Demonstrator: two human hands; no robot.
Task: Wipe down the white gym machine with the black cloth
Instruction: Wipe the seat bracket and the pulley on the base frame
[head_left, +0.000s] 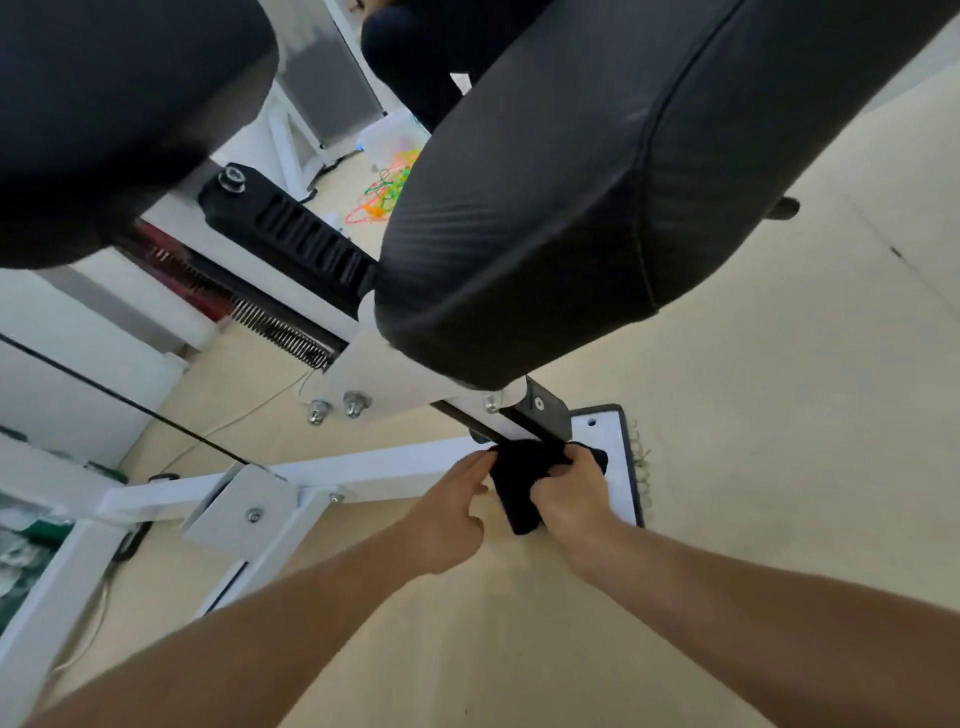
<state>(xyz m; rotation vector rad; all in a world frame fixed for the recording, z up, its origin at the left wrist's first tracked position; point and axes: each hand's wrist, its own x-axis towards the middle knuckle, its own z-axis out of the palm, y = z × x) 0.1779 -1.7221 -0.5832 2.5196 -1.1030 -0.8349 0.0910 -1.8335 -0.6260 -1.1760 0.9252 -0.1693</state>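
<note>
A pale beige floor (753, 389), evenly lit and faintly seamed, spreads right of the right hand (571, 493). Far beyond the left hand (452, 514), a tangle of neon orange, green and pink cords (387, 192) lies beside a clear plastic tub (387, 136), near white furniture legs (291, 150) and a grey panel (332, 88). A thin pale wire (249, 410) trails leftward.
</note>
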